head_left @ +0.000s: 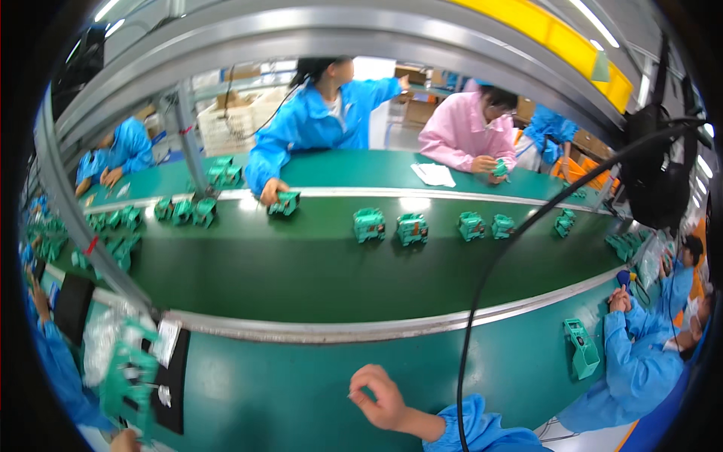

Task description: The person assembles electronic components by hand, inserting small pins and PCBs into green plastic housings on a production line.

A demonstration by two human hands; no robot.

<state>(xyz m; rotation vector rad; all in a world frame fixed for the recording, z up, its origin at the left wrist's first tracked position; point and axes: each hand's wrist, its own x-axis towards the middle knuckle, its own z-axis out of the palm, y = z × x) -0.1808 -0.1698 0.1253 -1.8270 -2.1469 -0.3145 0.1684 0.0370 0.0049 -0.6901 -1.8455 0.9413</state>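
At the lower left edge, only part of my left hand [125, 441] shows. It grips the lower end of a green plastic housing [132, 377], which stands up from the hand and is smeared by motion. My right hand [380, 398] is over the near green bench [301, 384], apart from any housing. Its fingers curl round toward the thumb in a closed pinch; whether something small is between the tips, I cannot make out. A second green housing [581, 348] lies on the bench to the right.
Beyond a metal rail [339, 331], a dark green conveyor [301, 271] carries several green housings [369, 225]. A black cable [476, 301] hangs down near my right arm. Black mats and a clear plastic bag [102, 339] lie left. Co-workers sit opposite and at both sides.
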